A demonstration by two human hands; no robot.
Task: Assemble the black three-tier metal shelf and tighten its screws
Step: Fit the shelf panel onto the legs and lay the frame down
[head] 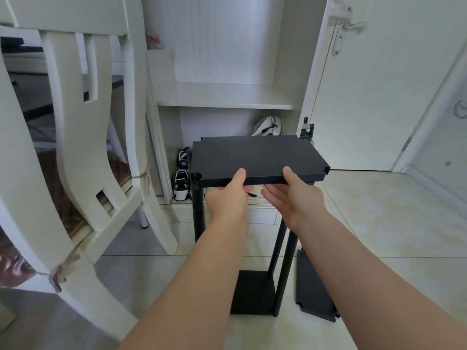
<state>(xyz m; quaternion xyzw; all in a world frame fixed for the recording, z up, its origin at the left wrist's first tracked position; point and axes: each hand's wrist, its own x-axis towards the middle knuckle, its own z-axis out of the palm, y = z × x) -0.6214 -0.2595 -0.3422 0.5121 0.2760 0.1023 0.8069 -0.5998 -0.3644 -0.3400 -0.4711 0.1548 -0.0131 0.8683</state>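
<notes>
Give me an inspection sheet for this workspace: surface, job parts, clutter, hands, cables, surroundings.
Surface: pale tiled floor.
Job's things: black panel held over upright black posts; base panel on the floor under them; spare panel lying on the floor to the right.
Clutter: shoes low in the open cabinet.
Hands: left hand and right hand each pinch the panel's near edge, thumbs on top.
Cables: nothing seen.
Surroundings: white chair at left, white door at right.
</notes>
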